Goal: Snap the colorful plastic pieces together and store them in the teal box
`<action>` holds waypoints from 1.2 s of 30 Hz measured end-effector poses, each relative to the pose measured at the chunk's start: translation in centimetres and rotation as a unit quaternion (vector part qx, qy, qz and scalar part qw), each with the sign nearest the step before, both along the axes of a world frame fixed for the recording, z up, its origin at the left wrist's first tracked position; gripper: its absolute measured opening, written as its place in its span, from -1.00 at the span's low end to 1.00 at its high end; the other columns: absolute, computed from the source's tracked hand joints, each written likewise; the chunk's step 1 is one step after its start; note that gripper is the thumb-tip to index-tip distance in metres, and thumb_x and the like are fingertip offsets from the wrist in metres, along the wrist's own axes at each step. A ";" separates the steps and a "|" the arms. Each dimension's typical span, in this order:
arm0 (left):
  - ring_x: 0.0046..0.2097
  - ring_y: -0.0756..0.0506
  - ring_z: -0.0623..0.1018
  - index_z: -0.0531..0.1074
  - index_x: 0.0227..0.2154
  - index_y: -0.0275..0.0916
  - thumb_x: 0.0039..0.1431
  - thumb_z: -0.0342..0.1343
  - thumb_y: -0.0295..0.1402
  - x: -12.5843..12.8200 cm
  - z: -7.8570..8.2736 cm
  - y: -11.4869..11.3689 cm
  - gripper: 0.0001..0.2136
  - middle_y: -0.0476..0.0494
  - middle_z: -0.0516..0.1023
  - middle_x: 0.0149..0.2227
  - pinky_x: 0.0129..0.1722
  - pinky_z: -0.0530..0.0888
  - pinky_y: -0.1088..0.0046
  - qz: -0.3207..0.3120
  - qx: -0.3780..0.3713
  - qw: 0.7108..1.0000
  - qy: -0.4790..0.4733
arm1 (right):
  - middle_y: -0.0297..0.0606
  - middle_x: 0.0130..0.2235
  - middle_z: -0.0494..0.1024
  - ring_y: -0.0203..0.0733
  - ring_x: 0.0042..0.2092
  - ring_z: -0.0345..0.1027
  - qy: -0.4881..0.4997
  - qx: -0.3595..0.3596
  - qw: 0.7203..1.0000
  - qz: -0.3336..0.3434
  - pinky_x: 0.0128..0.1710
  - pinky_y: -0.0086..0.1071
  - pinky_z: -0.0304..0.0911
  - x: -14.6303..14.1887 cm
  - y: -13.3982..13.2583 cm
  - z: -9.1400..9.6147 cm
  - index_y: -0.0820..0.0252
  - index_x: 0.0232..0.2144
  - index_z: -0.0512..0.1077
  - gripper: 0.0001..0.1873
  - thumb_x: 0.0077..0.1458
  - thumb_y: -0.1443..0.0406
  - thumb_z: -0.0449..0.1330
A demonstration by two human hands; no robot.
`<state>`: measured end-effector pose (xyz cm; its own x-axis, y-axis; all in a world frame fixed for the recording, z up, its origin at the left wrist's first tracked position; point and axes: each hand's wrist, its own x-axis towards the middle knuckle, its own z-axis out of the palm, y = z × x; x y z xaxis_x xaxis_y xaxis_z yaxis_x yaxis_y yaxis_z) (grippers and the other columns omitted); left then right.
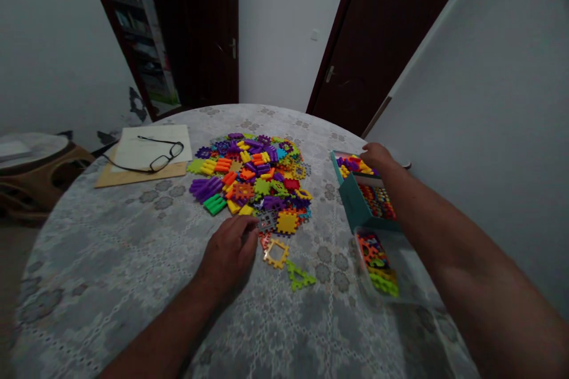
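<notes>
A heap of bright interlocking plastic tiles (pixel 253 174) lies on the lace-covered round table (pixel 133 266). My left hand (pixel 229 254) rests at the heap's near edge, fingers curled, its fingertips touching a grey square tile (pixel 267 221). A yellow frame tile (pixel 276 253) and a green triangle tile (pixel 299 277) lie loose just right of it. My right hand (pixel 376 157) reaches over the far end of a teal box (pixel 353 195) that holds more coloured pieces; its fingers are bent down into the box and hidden.
A clear plastic tub (pixel 402 266) with orange and green tiles sits near the teal box, under my right forearm. Black glasses (pixel 162 157) lie on papers (pixel 146 154) at the table's far left. Dark doors and a white wall stand behind.
</notes>
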<state>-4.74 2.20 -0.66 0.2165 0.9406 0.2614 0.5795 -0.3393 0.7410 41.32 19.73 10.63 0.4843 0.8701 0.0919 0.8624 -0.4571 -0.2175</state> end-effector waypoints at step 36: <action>0.00 -0.24 0.51 0.53 -0.18 -0.15 0.49 0.08 -0.24 0.1 -2.1 0.9 -0.83 -0.22 0.54 -0.05 0.00 0.48 0.21 -0.273 0.094 0.943 0.167 | -0.09 -0.09 0.70 -0.05 -0.12 0.56 -0.028 -0.020 0.964 0.263 -0.12 -0.29 0.31 -18.9 -28.9 -4.4 0.18 -0.07 0.56 -0.81 0.37 0.35 0.15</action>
<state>-4.66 3.08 -2.77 0.7544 0.6097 0.2434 0.4713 -0.7611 0.4457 22.45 -9.16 6.26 -0.0295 0.9974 0.0660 0.9871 0.0394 -0.1552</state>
